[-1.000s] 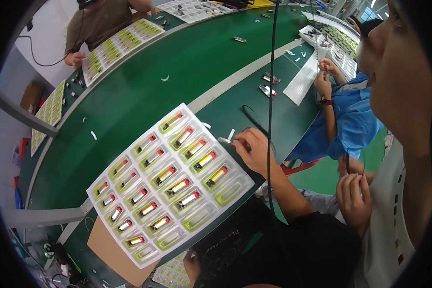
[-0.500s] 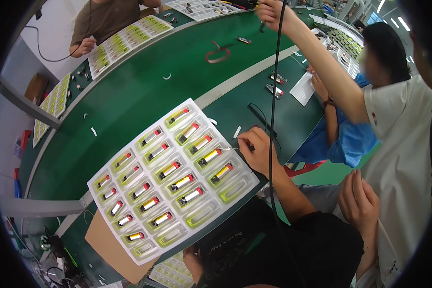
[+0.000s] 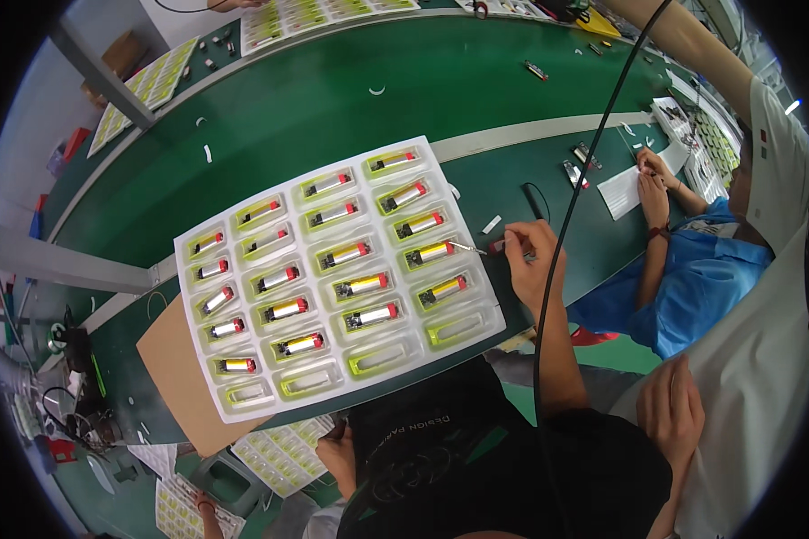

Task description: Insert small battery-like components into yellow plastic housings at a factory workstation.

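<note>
The right hand (image 3: 532, 260) pinches a thin metal tool (image 3: 476, 249), fingers closed on it, its tip reaching over the right edge of the white tray (image 3: 243, 409); the tray lies tilted on the green counter (image 3: 333, 99), partly over a brown cardboard sheet (image 3: 175, 377); most of its yellow-green pockets hold small cylindrical cells with red ends (image 3: 366, 286), the nearest row standing bare; the left hand (image 3: 340, 456) shows low beneath the tray's near edge, its grip hidden, so I cannot tell its state; a black cable (image 3: 573, 207) hangs just beside the right hand.
</note>
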`<action>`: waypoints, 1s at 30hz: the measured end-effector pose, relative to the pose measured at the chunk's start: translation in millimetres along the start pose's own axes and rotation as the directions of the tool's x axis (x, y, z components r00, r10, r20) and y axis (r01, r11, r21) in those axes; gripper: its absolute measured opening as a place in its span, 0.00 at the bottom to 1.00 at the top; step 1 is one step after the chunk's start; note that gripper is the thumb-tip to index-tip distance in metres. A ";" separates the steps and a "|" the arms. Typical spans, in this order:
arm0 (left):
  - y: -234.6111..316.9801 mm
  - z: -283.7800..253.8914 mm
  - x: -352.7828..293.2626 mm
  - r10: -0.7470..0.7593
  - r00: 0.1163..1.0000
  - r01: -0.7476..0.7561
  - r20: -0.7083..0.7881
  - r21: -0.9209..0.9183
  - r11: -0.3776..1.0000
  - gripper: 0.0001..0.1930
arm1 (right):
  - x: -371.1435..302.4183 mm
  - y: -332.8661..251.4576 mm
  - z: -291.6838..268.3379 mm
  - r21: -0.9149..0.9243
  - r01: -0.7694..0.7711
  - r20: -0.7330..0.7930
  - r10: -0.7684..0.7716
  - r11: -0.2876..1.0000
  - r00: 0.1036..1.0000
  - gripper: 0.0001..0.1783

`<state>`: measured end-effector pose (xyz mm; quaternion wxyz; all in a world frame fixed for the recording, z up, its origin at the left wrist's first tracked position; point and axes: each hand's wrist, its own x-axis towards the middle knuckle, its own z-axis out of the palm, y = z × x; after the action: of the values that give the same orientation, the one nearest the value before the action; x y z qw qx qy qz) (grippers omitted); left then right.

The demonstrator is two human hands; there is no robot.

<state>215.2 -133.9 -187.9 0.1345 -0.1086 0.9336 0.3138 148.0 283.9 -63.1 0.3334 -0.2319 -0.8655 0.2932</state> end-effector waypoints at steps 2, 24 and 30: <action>-6.0 3.1 1.0 0.107 0.994 -0.105 -0.014 0.107 0.989 0.12 | -1.5 1.3 -0.9 0.012 -0.010 -0.007 0.010 1.000 1.000 0.04; 133.3 -149.0 17.9 0.158 0.624 -0.164 0.765 -0.070 0.984 0.15 | -12.8 17.3 -28.0 -0.142 0.185 0.291 -0.137 0.972 0.947 0.27; 161.9 -192.5 57.3 0.761 0.506 -0.515 0.407 -0.565 0.645 0.12 | -12.8 29.9 -17.0 -0.336 0.337 0.209 -0.279 0.879 0.937 0.21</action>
<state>79.6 -132.8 31.6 0.2782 0.3361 0.7283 0.5284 174.9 303.7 -78.3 0.2585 -0.1256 -0.9539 0.0864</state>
